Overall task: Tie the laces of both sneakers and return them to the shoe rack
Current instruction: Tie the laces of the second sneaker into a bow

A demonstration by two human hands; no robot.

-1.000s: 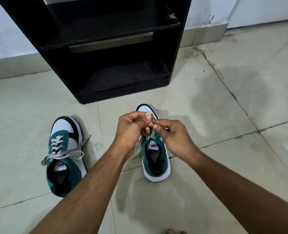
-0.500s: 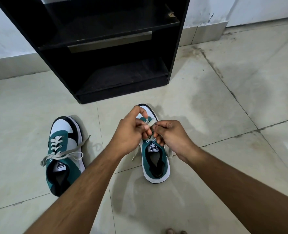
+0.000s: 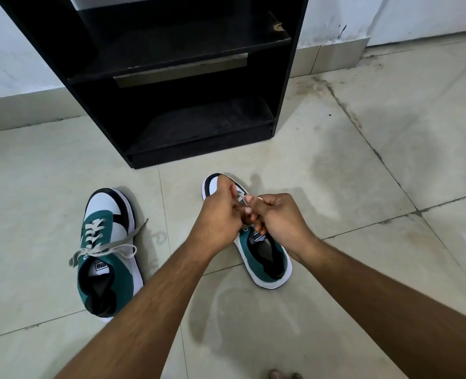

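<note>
- The right-hand sneaker (image 3: pixel 261 253) sits on the tiled floor (image 3: pixel 335 173), toe toward the black shoe rack (image 3: pixel 289 77).
- Both hands meet above its tongue: the left hand (image 3: pixel 218 217) and right hand (image 3: pixel 281 217) have fingers curled tight, pinching the pale lace (image 3: pixel 241 197) between them.
- The other sneaker (image 3: pixel 108 250) lies to the left, well apart, its laces (image 3: pixel 103 246) in a loose bow.
- The rack's shelves stand just beyond both shoes.
</note>
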